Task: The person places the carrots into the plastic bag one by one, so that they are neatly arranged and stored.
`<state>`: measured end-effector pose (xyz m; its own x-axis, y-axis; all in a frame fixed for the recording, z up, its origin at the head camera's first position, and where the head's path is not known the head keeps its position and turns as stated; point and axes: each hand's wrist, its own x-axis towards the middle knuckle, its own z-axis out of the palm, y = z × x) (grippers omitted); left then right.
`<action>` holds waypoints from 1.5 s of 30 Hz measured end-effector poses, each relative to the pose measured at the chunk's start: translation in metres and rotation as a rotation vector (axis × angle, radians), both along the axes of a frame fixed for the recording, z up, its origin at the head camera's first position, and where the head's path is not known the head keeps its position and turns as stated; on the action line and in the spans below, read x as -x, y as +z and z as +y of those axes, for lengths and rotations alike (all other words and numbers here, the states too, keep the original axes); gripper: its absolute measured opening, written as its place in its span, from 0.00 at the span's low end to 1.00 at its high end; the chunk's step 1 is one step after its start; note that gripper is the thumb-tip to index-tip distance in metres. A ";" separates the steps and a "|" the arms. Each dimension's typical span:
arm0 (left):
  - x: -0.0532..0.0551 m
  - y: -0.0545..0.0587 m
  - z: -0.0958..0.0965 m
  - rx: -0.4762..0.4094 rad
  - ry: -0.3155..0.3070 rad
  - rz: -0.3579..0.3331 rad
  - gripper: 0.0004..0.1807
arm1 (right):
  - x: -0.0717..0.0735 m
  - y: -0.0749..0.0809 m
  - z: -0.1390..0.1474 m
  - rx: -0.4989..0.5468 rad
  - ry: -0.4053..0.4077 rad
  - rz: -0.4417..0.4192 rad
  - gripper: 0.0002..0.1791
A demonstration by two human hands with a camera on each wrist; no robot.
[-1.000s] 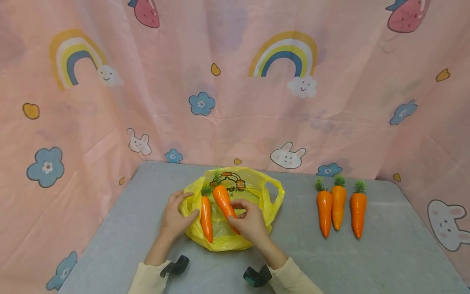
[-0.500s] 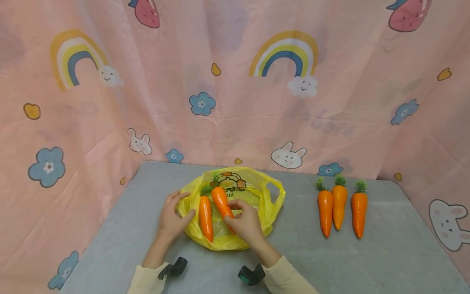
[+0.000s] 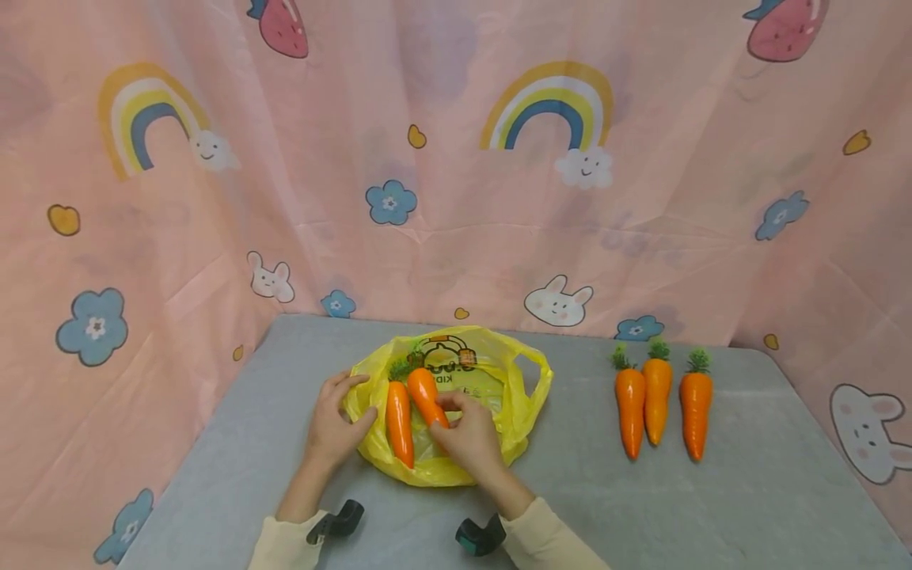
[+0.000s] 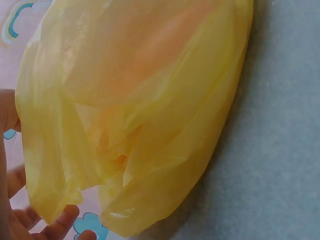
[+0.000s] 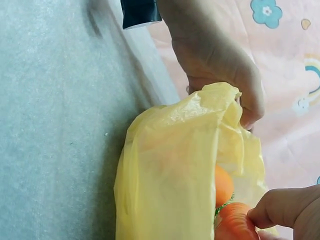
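A yellow plastic bag [image 3: 523, 427] lies mouth up on the grey table, with black print on its inner back wall. At its left rim, my left hand [image 3: 335, 423] grips the plastic, thumb over the edge. Between thumb and fingers of my right hand [image 3: 470, 435], an orange carrot [image 3: 423, 386] is pinched inside the bag, its green top away from me and its tip hidden by the hand. Another carrot [image 3: 400, 427] lies just left of it in the bag. In the left wrist view, orange shows dimly through the bag wall [image 4: 175, 125].
Several items stand apart on the right of the table [image 3: 584, 491]: a carrot [image 3: 630, 412], a lighter orange carrot [image 3: 657, 400] and a third carrot [image 3: 695, 416]. Behind the table hangs a pink printed curtain [image 3: 456, 253].
My right hand has moved left with its carrot, bringing it closer to the other carrot in the bag and slightly lower. The left hand has shifted a little left and stays at the rim.
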<state>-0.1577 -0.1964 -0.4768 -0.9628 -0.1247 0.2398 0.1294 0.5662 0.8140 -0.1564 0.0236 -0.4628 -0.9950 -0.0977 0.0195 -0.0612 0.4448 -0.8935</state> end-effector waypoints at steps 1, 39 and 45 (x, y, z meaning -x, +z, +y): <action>0.000 0.000 0.000 0.000 -0.001 0.000 0.25 | 0.000 -0.001 0.000 -0.007 -0.001 -0.001 0.18; -0.001 -0.002 -0.003 0.041 -0.002 -0.039 0.26 | -0.003 -0.016 -0.014 0.016 0.048 0.061 0.18; -0.002 -0.004 -0.001 0.051 0.005 -0.030 0.26 | -0.005 -0.019 -0.016 -0.005 0.057 0.054 0.19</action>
<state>-0.1562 -0.1974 -0.4806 -0.9692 -0.1174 0.2166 0.1024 0.6078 0.7874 -0.1516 0.0075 -0.4816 -0.9853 -0.1542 0.0729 -0.1350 0.4435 -0.8860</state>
